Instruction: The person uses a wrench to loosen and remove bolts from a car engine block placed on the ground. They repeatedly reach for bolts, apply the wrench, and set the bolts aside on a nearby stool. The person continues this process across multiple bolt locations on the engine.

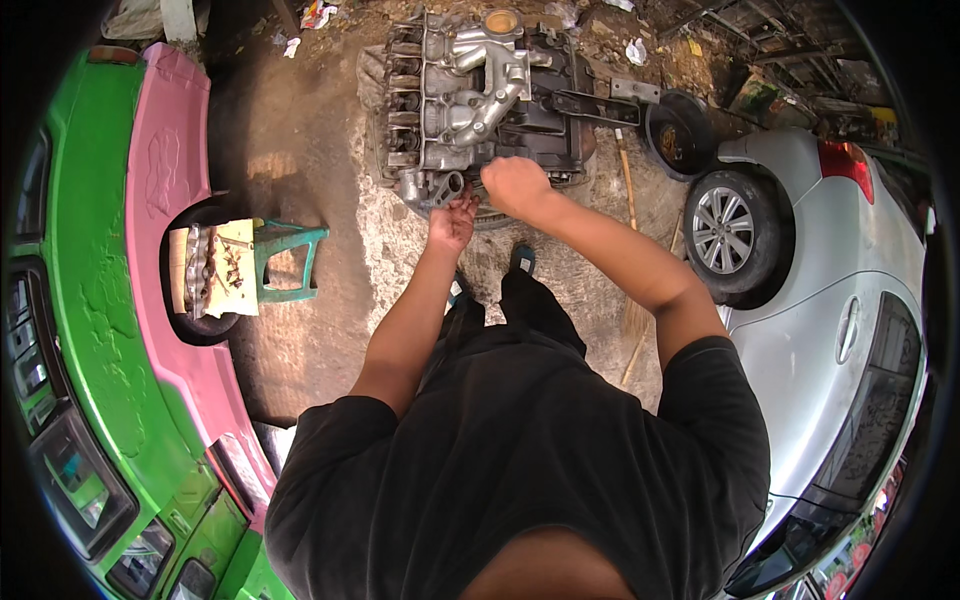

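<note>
A car engine [480, 90] stands on the ground ahead of me, with a silver intake manifold [490, 105] on top. At its near end is a metal housing [447, 186] with a round opening. My left hand [453, 222] is just below that housing, palm up, its fingers curled against the engine's near edge. What those fingers hold, if anything, is too small to make out. Close by on the right, my right hand [514, 186] is closed in a fist over the engine's near end. Its fingers face away, so whatever is inside it is hidden.
To the left, a green plastic stool [290, 262] stands beside cardboard [240, 290] bearing metal parts. A green and pink vehicle [110, 250] flanks me on the left, a silver car [830, 250] on the right. A black basin [660, 125] and a broom [627, 180] lie right of the engine.
</note>
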